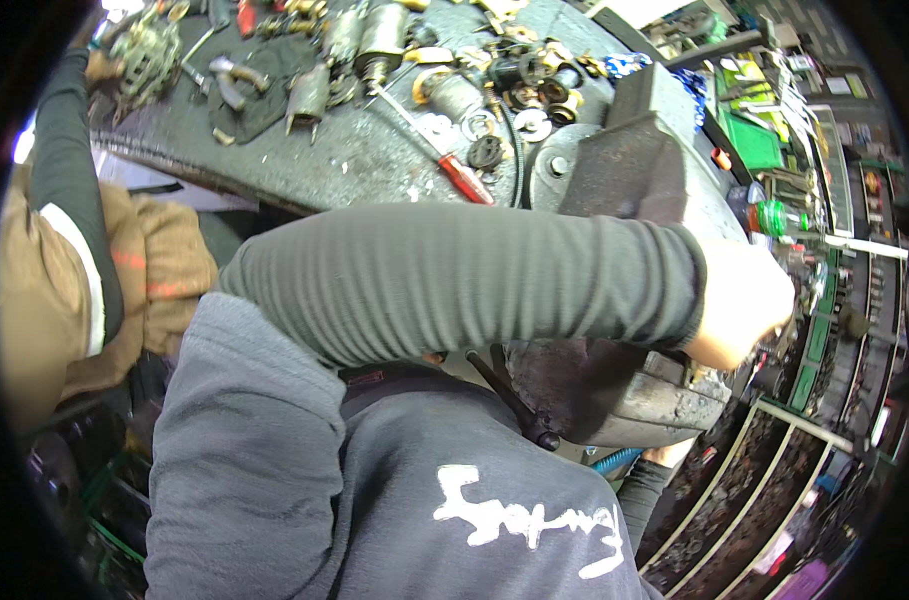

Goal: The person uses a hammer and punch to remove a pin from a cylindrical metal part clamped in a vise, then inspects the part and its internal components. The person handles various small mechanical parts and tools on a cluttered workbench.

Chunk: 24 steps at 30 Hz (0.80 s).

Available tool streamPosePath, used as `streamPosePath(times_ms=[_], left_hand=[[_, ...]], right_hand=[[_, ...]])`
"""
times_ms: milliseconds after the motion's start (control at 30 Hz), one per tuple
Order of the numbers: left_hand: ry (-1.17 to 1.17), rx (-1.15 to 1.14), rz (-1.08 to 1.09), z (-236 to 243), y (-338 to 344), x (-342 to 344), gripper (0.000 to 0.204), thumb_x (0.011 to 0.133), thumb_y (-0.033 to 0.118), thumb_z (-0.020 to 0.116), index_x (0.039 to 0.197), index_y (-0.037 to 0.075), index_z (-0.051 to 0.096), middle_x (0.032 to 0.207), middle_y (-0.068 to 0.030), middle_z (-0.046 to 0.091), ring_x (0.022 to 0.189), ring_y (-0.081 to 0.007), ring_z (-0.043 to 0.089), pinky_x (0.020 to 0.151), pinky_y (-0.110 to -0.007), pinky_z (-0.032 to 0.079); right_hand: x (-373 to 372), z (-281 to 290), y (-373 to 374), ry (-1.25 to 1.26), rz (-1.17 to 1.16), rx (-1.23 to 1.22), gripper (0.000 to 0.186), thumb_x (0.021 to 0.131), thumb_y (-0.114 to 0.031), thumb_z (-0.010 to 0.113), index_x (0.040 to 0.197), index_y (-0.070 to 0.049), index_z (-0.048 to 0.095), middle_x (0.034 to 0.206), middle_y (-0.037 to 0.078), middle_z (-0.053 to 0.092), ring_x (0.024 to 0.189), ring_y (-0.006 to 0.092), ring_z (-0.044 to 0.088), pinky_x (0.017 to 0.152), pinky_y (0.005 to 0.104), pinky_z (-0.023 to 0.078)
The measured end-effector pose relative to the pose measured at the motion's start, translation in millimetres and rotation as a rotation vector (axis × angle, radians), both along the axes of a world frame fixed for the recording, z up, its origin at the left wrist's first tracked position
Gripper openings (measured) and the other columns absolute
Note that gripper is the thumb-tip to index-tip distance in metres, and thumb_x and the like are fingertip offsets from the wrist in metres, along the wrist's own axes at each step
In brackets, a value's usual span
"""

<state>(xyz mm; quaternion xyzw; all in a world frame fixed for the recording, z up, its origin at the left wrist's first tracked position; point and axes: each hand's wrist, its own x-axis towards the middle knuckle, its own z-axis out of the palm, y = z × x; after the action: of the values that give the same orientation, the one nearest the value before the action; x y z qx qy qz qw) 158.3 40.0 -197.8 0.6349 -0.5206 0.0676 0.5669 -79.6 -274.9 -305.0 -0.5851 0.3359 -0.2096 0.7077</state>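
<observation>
My left arm reaches across the picture to the right. At its end my left hand (742,305), overexposed, is closed in a fist just beyond the bench vise (629,170); what its fingers hold, if anything, is hidden. Lower down, my right hand (671,453) shows only in part next to the vise's worn front jaw block (664,408), and its fingers are hidden. The vise's bar handle (501,388) hangs near my body, ending in a round knob. Between the two hands, the jaw area is partly covered by my left forearm.
On the dark workbench (304,170) lie a red-handled screwdriver (464,180), pliers (232,85), and several metal motor parts (454,95). A co-worker's hand (99,68) touches a round metal housing (144,60) at the left. A green-capped bottle (769,218) and a metal rack (744,470) stand right.
</observation>
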Motion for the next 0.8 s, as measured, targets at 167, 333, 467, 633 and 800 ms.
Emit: streamPosePath(times_ms=[167, 333, 467, 633, 800], left_hand=[[0.115, 0.201, -0.114, 10, 12, 3, 0.036, 0.073, 0.025, 0.067, 0.102, 0.005, 0.06, 0.088, -0.0156, 0.064, 0.083, -0.0306, 0.064, 0.076, -0.039, 0.05], [0.174, 0.274, -0.161, 19, 11, 8, 0.034, 0.066, 0.014, 0.078, 0.096, 0.005, 0.066, 0.095, -0.0107, 0.068, 0.099, -0.0244, 0.064, 0.1, -0.042, 0.039], [0.302, 0.168, -0.129, 28, 18, 0, 0.032, 0.064, 0.008, 0.077, 0.093, 0.002, 0.066, 0.094, -0.0082, 0.069, 0.108, -0.0301, 0.06, 0.11, -0.054, 0.022], [0.44, -0.019, -0.169, 54, 14, -14, 0.034, 0.068, 0.007, 0.076, 0.096, -0.002, 0.061, 0.092, -0.013, 0.066, 0.097, -0.0289, 0.064, 0.101, -0.046, 0.039], [0.348, -0.266, -0.036, 90, 20, -23, 0.047, 0.085, 0.027, 0.066, 0.115, -0.003, 0.047, 0.101, -0.0167, 0.059, 0.09, -0.0297, 0.063, 0.085, -0.046, 0.05]], right_hand=[[-8, -36, -19, -0.035, -0.047, 0.006, 0.044, 0.098, -0.029, 0.039, 0.133, -0.003, 0.042, 0.13, 0.012, 0.049, 0.121, 0.0229, 0.046, 0.104, 0.0391, 0.035], [7, -47, -11, 0.048, 0.05, -0.02, 0.031, 0.093, -0.025, 0.047, 0.117, -0.008, 0.041, 0.076, 0.007, 0.047, 0.052, 0.0149, 0.046, 0.044, 0.0284, 0.04], [45, -12, 15, 0.116, 0.209, -0.053, 0.031, 0.087, -0.014, 0.048, 0.115, -0.009, 0.034, 0.06, 0.006, 0.047, 0.037, 0.0127, 0.041, 0.032, 0.027, 0.035], [81, -42, -1, 0.208, 0.343, -0.109, 0.041, 0.081, -0.003, 0.046, 0.121, -0.003, 0.034, 0.064, 0.01, 0.054, 0.037, 0.0147, 0.047, 0.031, 0.0287, 0.038], [132, -69, -1, 0.119, 0.424, -0.001, 0.052, 0.081, -0.001, 0.049, 0.129, 0.001, 0.03, 0.076, 0.011, 0.056, 0.044, 0.017, 0.053, 0.033, 0.0311, 0.043]])
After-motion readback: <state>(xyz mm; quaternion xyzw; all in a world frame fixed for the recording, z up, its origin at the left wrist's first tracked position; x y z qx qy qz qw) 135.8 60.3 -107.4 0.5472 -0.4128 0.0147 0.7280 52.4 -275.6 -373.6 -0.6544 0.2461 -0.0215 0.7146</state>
